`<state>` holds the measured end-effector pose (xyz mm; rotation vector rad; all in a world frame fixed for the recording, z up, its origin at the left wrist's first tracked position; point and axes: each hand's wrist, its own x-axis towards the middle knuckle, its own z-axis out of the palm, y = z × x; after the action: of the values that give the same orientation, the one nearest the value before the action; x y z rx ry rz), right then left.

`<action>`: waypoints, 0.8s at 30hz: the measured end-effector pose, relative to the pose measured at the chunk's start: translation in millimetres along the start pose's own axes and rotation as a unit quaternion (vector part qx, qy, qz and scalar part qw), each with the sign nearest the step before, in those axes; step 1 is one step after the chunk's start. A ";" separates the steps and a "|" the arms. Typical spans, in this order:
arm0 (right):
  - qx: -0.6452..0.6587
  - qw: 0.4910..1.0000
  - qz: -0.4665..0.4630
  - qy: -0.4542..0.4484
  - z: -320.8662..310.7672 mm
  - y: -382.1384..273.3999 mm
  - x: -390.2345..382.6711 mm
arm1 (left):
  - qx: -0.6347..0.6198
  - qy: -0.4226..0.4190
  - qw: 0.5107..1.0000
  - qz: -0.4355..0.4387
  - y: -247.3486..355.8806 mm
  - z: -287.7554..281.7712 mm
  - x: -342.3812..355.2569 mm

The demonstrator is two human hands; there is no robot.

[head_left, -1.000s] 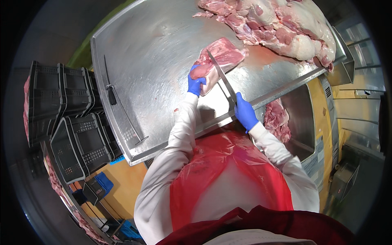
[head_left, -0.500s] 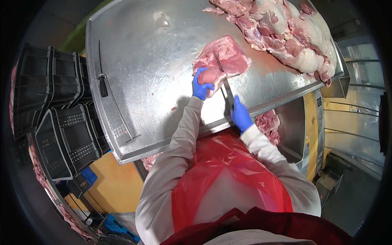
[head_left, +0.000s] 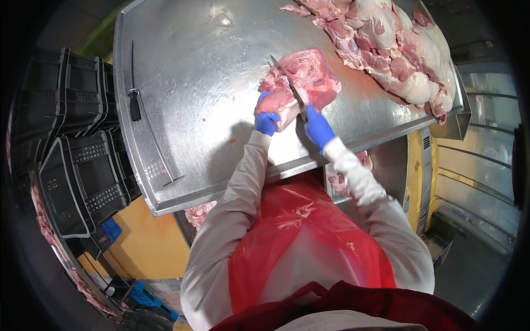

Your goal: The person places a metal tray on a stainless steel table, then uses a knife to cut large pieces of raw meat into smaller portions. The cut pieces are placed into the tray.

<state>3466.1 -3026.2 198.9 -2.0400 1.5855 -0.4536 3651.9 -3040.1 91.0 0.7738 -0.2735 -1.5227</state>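
A large piece of raw pink meat [head_left: 314,74] lies on the steel table in front of me. My left hand [head_left: 266,119], in a blue glove, is closed round the near left end of the piece, some fingers hidden behind it. My right hand [head_left: 318,129], also blue-gloved, grips a long knife [head_left: 292,87]; its handle is mostly covered by the fingers. The blade lies across the meat, pointing away and to the left, along a cut between the left flap and the rest. The tip shows past the far left edge of the meat.
Raw meat is heaped [head_left: 386,49] at the table's far right. A sharpening steel [head_left: 133,105] and a thin metal rod [head_left: 153,138] lie along the left side of the steel table [head_left: 182,71]. Dark crates [head_left: 88,182] stand to the left; a metal bin [head_left: 389,165] with meat is below the right edge.
My right hand has pushed forward, and the knife blade has slid farther across the meat, its tip now past the far edge. My left hand keeps hold and has shifted slightly left.
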 end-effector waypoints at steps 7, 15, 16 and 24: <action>0.086 0.979 0.136 -0.129 -23.4 -16.8 38.6 | 0.014 0.029 0.999 -0.005 -8.5 5.5 4.1; 0.155 0.971 0.158 -0.094 -57.7 -41.8 -92.9 | -0.008 0.130 0.991 -0.002 10.6 -16.8 -13.1; 0.115 0.990 0.077 -0.023 -28.1 -28.5 -111.5 | -0.027 0.164 0.986 0.023 18.0 -5.9 -15.5; 0.081 0.985 0.152 0.016 22.9 -34.8 -13.1 | -0.117 0.200 0.973 0.017 -18.7 -7.0 -14.8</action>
<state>3502.9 -3002.7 201.1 -1.6445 1.7799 -0.4845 3640.4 -3021.6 79.0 0.8606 0.1900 -1.3040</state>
